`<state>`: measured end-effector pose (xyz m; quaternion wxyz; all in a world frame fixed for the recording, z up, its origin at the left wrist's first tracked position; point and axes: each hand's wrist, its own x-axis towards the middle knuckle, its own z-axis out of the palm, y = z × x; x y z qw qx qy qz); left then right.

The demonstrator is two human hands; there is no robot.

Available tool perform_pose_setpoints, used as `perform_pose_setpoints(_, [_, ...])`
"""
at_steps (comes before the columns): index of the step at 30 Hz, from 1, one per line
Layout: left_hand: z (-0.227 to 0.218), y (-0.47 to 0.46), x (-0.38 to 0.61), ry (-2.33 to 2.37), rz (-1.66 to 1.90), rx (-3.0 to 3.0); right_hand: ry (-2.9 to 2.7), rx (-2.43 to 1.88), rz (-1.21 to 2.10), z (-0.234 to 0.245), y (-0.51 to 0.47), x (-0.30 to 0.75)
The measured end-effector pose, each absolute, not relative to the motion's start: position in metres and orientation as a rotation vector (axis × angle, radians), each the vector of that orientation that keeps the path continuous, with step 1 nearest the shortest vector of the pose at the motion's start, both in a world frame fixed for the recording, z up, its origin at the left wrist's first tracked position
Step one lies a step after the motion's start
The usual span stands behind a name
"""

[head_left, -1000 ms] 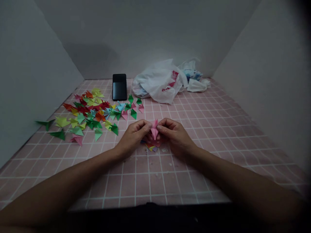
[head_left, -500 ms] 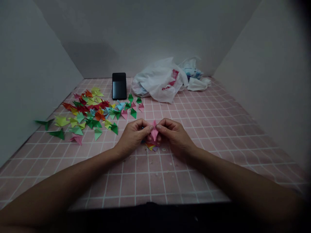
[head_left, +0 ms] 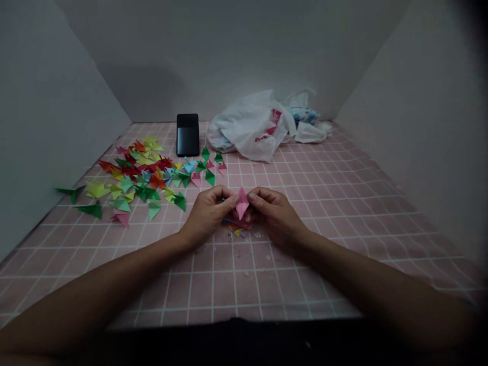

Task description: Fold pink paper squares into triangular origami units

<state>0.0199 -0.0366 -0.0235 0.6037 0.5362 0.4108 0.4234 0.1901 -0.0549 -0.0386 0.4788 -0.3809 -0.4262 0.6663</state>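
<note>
A small pink folded paper piece (head_left: pixel 242 203) is pinched between my two hands just above the pink tiled table (head_left: pixel 267 274). My left hand (head_left: pixel 208 211) grips its left side with closed fingers. My right hand (head_left: pixel 272 211) holds its right side, fingers curled. Under the hands lie a few more coloured paper pieces (head_left: pixel 237 230), partly hidden. A spread of several folded paper triangles (head_left: pixel 145 178) in green, red, yellow, blue and pink covers the table to the left.
A black phone (head_left: pixel 187 134) lies at the back near the wall. White plastic bags (head_left: pixel 255 124) are heaped at the back centre-right. Grey walls close in on the left, back and right.
The pink piece has tilted slightly between my fingers. Both hands stay in the same spot.
</note>
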Motion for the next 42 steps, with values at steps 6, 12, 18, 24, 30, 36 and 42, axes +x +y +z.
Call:
perform_pose_setpoints(6, [-0.0229,-0.0381,0.0197,0.949,0.976,1.255,-1.044,-0.921,1.627,-0.0365,-0.0555,0.1895])
perform_pose_setpoints(12, [-0.0216,-0.0395,0.0205,0.98,0.964,1.31,-1.098,-0.953,1.561,-0.0368,-0.0554,0.1888])
perform_pose_setpoints(18, [-0.0223,-0.0404,0.0211,0.994,0.975,1.336,-1.134,-1.018,1.488,-0.0371,-0.0554,0.1883])
perform_pose_setpoints(24, [-0.0226,-0.0402,0.0206,0.904,0.91,1.175,-1.221,-1.064,1.31,-0.0346,-0.0546,0.1893])
perform_pose_setpoints(30, [-0.0262,-0.0383,0.0201,0.854,0.866,1.074,-1.251,-1.087,1.265,-0.0335,-0.0566,0.1892])
perform_pose_setpoints(36, [-0.0261,-0.0387,0.0199,0.851,0.854,1.04,-1.268,-1.107,1.247,-0.036,-0.0565,0.1897])
perform_pose_setpoints(42, [-0.0251,-0.0382,0.0192,0.85,0.867,1.048,-1.284,-1.118,1.233,-0.0366,-0.0568,0.1894])
